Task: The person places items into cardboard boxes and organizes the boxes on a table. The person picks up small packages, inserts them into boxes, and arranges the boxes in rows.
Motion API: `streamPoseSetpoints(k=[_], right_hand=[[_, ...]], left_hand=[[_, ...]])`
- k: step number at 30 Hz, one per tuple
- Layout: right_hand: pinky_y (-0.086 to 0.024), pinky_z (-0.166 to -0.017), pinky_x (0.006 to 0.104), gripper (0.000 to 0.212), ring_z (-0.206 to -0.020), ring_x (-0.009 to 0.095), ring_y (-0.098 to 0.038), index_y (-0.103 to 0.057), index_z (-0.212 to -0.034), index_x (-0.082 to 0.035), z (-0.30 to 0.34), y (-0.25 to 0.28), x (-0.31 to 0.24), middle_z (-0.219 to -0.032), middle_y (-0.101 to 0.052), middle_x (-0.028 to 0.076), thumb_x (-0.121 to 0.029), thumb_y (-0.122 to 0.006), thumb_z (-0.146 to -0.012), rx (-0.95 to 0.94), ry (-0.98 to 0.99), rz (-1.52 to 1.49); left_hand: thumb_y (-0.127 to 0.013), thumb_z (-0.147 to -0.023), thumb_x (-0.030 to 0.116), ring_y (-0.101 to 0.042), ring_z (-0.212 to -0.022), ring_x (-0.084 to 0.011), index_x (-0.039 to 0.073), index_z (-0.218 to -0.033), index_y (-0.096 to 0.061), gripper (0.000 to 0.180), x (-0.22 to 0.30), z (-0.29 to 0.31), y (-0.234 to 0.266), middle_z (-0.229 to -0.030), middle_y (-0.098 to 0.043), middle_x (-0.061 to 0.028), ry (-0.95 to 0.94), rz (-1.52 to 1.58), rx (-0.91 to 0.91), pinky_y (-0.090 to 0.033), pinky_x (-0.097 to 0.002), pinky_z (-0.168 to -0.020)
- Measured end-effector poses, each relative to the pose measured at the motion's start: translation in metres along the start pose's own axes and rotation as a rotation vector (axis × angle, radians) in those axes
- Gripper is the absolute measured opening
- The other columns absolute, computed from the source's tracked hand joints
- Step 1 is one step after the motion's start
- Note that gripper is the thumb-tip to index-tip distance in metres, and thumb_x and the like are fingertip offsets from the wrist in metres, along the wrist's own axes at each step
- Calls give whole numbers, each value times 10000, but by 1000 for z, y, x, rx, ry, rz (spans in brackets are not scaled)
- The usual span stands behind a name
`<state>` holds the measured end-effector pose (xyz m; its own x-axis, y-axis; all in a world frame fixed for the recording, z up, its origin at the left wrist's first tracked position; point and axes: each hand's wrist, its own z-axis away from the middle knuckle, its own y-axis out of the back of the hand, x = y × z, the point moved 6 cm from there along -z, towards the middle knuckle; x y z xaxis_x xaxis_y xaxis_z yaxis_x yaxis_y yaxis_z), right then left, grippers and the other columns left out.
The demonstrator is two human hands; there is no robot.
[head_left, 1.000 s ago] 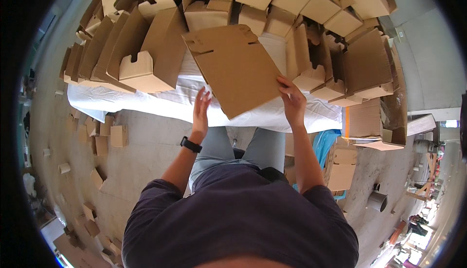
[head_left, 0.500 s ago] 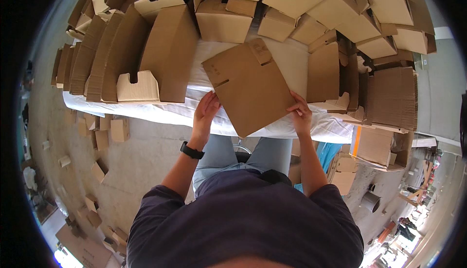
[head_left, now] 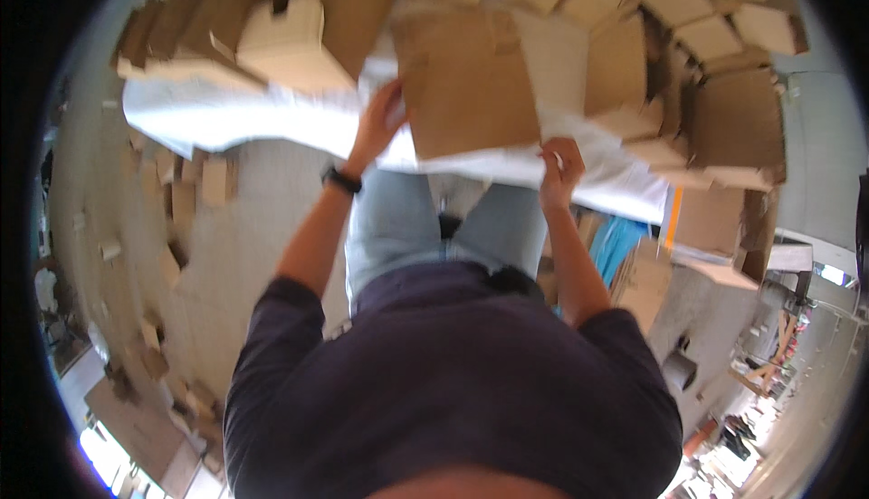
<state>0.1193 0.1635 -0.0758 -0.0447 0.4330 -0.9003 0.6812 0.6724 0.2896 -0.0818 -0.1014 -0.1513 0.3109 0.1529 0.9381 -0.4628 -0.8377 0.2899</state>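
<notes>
A flat brown folded cardboard box [head_left: 471, 83] lies in front of me on the white-covered table, its near edge close to the table's edge. Beside its left edge is my left hand [head_left: 378, 125], fingers stretched and thumb apart, with a dark watch on the wrist. My right hand [head_left: 563, 169] is at the near right corner, fingers curled and closed on that corner. Motion blurs the fingertips.
Standing cardboard boxes [head_left: 299, 38] crowd the left of the white cloth [head_left: 262, 114]. More boxes [head_left: 620, 65] line the back and right. A carton with an orange stripe [head_left: 711, 218] stands below the right end. Cardboard scraps [head_left: 217, 180] lie on the floor at left.
The view has shifted, so the table sits higher in the picture. The folded box has turned from slanted to nearly square with me. My right hand has moved to its near corner.
</notes>
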Motion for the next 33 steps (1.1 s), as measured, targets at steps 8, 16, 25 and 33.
streamPoseSetpoints(k=[8,16,25,33], right_hand=[[-469,-913,495,336,-1110,391,-575,-598,-1149,-8,179,-182,189,-1199,-601,230,-194,-426,-928,-1546,56,654],[-384,-1035,499,433,-1252,400,-469,-536,-1278,-36,246,-215,265,-1389,-475,201,-292,-401,-956,-1559,-506,696],[-337,-1078,501,495,-1302,376,-429,-504,-1335,-74,208,-171,242,-1439,-434,165,-373,-370,-963,-1471,-658,652],[-295,-1115,502,552,-1347,354,-393,-476,-1386,-107,169,-222,274,-1484,-398,133,-444,-344,-969,-1099,-527,615]], left_hand=[[-651,-929,272,-670,-944,-188,18,-1221,-524,408,15,-43,32,-1023,-671,-107,66,-136,6,-541,-294,-754],[-702,-845,89,-563,-816,-102,71,-1136,-523,342,-16,-7,35,-950,-552,-6,566,310,46,-481,-242,-737],[-810,-758,128,-547,-857,-136,62,-1150,-470,523,19,-29,24,-993,-511,-46,521,-64,-123,-513,-275,-757],[-788,-786,114,-553,-882,-128,73,-1224,-475,540,4,-21,29,-1029,-506,-41,394,8,-115,-512,-281,-788]])
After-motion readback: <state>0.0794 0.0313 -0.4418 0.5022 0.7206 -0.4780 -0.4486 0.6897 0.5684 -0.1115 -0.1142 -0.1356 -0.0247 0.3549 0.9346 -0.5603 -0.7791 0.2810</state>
